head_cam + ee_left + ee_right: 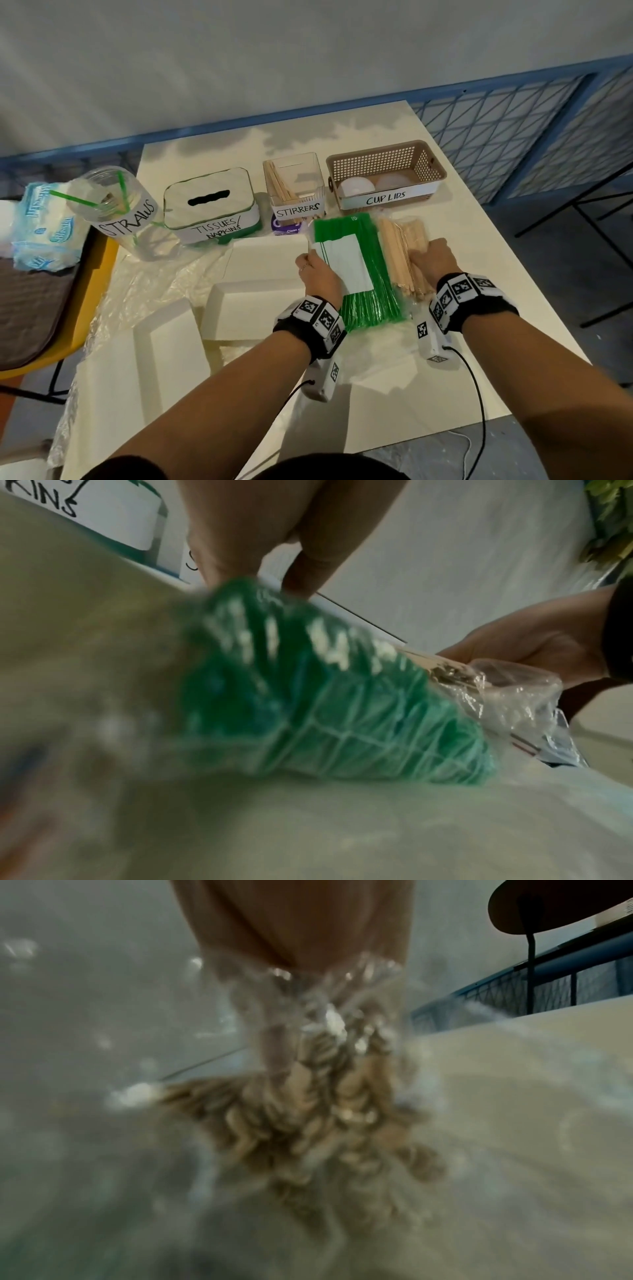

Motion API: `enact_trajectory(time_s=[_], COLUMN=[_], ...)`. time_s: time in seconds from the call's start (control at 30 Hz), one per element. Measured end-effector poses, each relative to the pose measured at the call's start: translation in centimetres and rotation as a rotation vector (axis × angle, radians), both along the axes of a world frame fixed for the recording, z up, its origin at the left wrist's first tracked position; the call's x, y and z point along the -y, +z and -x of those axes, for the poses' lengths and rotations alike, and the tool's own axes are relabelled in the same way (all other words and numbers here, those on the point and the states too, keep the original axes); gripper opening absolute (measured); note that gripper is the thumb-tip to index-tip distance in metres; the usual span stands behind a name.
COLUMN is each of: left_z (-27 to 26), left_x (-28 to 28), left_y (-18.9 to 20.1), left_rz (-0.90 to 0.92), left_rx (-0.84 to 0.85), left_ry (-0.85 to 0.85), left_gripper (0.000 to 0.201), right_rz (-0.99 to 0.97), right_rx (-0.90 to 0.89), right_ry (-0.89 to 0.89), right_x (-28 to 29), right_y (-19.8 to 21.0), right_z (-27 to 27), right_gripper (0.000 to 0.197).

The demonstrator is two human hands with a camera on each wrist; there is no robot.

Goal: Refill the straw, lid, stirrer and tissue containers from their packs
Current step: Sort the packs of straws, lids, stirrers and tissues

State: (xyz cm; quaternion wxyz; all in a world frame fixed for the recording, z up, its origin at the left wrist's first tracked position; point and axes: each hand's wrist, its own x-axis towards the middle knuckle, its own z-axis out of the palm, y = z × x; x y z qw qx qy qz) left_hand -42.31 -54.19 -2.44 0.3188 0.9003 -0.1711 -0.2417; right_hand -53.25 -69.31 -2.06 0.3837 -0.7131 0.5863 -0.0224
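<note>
A pack of green straws (356, 267) with a white label lies on the table in front of me, and my left hand (317, 270) grips its left side. In the left wrist view the straw pack (329, 718) fills the middle, its plastic end toward the camera. Beside it lies a clear pack of wooden stirrers (402, 253); my right hand (431, 260) grips it from the right. The stirrer pack (318, 1118) shows end-on in the right wrist view. Behind stand the straws jar (114, 209), the tissues box (210, 205), the stirrers holder (294, 192) and the cup lids basket (385, 174).
White foam trays (253, 305) and crumpled clear plastic (137, 284) cover the table's left half. A blue tissue pack (44, 226) sits on a yellow chair at the left. A blue mesh railing (496, 130) runs behind the table, and a black chair frame stands at the right.
</note>
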Motion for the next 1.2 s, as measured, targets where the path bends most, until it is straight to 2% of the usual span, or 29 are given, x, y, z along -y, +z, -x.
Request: enact_trajectory(time_s=[0.1,0.2,0.33,0.57,0.73,0.8,0.9,1.07,1.2], left_z=[0.2,0.8,0.3,-6.0,-15.4,-20.1,-26.9,-36.9,-42.3], left_x=[-0.2,-0.5,-1.9,-9.6,-20.2,-24.8,-30.8,-37.4,-40.4], left_y=[-0.1,0.4,2.8,10.4,15.5,16.5,16.7,13.5,9.5], left_rz=[0.013,0.037,0.198,0.642,0.752,0.703,0.564,0.217,0.124], left_rx=[-0.050,-0.060,-0.104,-0.124,0.029,0.113,0.192,0.085,-0.077], left_ry=[-0.052,-0.026,0.026,0.355,0.580,0.645,0.698,0.746,0.745], left_gripper=[0.047,0.049,0.060,0.043,0.037,0.039,0.055,0.066,0.058], right_rz=[0.062,0.204,0.295,0.120,-0.148,-0.215,-0.275,-0.291,-0.218], right_rx=[0.032,0.019,0.225,0.664,0.850,0.872,0.861,0.694,0.454], right_ry=[-0.057,-0.065,0.099,0.410,0.556,0.598,0.596,0.556,0.499], right_x=[-0.5,-1.5,-4.3,-14.6,-23.9,-27.8,-33.2,-39.7,-42.1], right_y=[0.1,1.6,5.5,12.0,15.3,15.8,15.8,12.9,9.1], right_z=[-0.2,-0.7,-2.6,-10.4,-17.1,-20.6,-26.7,-38.5,-45.8], right_gripper=[0.062,0.065,0.060,0.038,0.036,0.035,0.037,0.050,0.065])
